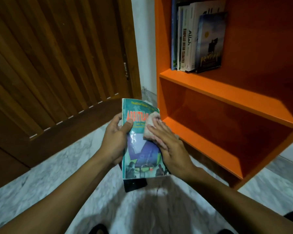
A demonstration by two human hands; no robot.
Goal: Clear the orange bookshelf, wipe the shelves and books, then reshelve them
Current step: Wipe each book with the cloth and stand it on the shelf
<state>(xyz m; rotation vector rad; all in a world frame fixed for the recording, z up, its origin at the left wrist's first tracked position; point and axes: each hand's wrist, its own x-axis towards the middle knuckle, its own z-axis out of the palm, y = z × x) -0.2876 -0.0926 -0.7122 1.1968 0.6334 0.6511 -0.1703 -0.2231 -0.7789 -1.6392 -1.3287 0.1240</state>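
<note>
My left hand point(116, 137) grips the left edge of a green paperback book point(140, 154) with red title letters, thumb on the cover. My right hand point(169, 146) lies flat on the cover's right side, pressing a pale pink cloth point(150, 125) against it. The orange bookshelf point(227, 98) stands to the right. Its upper shelf holds several upright books point(198, 39) at the left end. The lower compartment point(218, 132) holds nothing that I can see.
A dark wooden slatted door point(57, 65) fills the left side. The floor point(49, 179) is grey-white marble. A small black object point(134, 184) lies on the floor just under the held book. A white wall strip point(144, 39) separates door and shelf.
</note>
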